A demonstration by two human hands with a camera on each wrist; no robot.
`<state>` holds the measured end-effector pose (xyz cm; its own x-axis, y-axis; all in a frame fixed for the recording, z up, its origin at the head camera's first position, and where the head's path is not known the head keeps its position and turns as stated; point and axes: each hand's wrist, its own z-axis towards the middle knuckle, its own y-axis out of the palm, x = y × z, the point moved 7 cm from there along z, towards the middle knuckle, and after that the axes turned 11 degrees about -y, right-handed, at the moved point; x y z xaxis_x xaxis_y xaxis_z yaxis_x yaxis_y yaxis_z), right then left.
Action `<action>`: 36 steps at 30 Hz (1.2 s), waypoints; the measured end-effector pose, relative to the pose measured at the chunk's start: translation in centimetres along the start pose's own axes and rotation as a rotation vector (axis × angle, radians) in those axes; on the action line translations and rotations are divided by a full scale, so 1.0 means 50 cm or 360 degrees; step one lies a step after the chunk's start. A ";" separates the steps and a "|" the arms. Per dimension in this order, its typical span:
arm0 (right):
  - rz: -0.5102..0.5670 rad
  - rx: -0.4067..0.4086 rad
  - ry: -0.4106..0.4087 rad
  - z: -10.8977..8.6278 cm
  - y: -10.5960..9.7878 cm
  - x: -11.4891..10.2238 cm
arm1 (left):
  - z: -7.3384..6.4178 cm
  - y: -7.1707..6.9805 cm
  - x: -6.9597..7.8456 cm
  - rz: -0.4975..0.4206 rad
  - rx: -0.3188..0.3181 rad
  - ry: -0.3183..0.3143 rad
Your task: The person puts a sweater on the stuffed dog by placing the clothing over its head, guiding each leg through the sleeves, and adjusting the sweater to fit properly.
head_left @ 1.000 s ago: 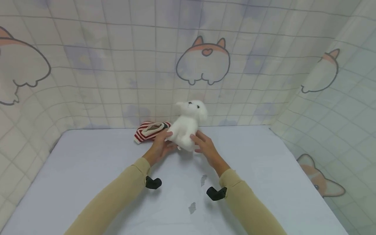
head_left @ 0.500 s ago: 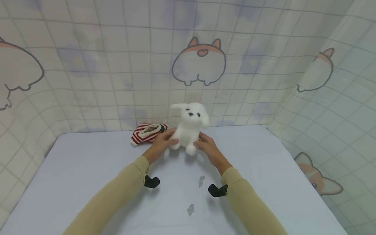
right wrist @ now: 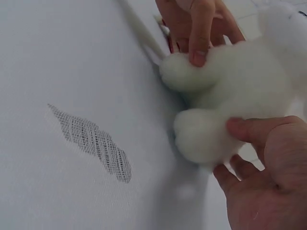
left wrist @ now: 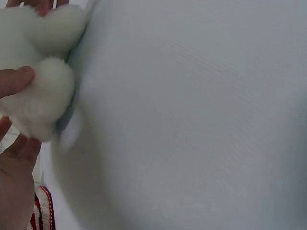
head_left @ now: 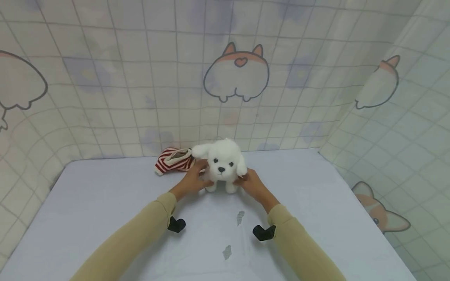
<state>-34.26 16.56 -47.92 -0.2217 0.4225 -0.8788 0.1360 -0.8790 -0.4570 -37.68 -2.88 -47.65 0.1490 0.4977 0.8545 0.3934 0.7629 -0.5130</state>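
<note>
Fingers of the left hand are parted and curved around one front leg of a white plush dog, thumb pressed on its front. Right hand grips the other front leg likewise, thumb in front and remaining fingers behind. The dog is upright near the middle of the bench's far edge, facing the person; whether its paws bear on the surface cannot be confirmed. Its hindquarters are hidden behind the head; the left wrist view cuts the head off. A red-and-white striped knitted article lies at the far edge, left of the dog; the dog's ear and the left hand obscure its right end. Two grey patches, one farther and one nearer, mark the bench between the forearms. A checked cloth hangs behind the far edge.
</note>
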 end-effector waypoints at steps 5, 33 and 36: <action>-0.0203 -0.0013 -0.0036 -0.008 -0.004 -0.002 | -0.009 0.014 -0.010 0.0098 0.0011 0.0066; -0.0115 -0.0197 -0.0243 -0.022 -0.080 -0.072 | -0.031 -0.134 0.021 0.0572 0.0395 0.0254; -0.0110 -0.0217 -0.0256 -0.025 -0.085 -0.083 | -0.030 -0.149 0.015 0.0692 0.0508 0.0268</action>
<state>-32.72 18.82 -42.50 -0.3846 0.4307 -0.8165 0.2422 -0.8064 -0.5395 -39.12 -8.80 -43.07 0.3890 0.7412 0.5470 -0.0262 0.6024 -0.7977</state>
